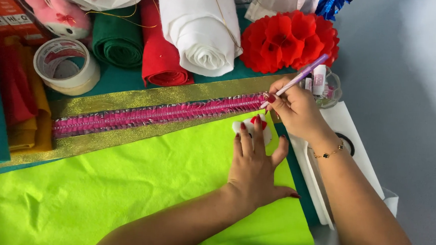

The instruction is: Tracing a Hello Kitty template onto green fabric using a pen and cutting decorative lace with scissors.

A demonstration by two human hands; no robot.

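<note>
Head view: right hand [294, 109] holds purple pen [301, 77] beside orange packages [5, 16].

Craft worktop [422, 74], pale grey-blue and crowded along one side.

On it lies a lime-green felt sheet [123, 192], with a gold glitter ribbon [144, 99] running slantwise along its far edge and a pleated pink trim [142, 116] on top of the ribbon. Beyond them lie rolls of green felt [117, 43], red felt [160, 58] and white felt [198, 30], a roll of clear tape [67, 65], a red paper flower [288, 41] and a small glass jar [328, 89]. A white board [344, 125] lies beside the lime sheet.
</note>
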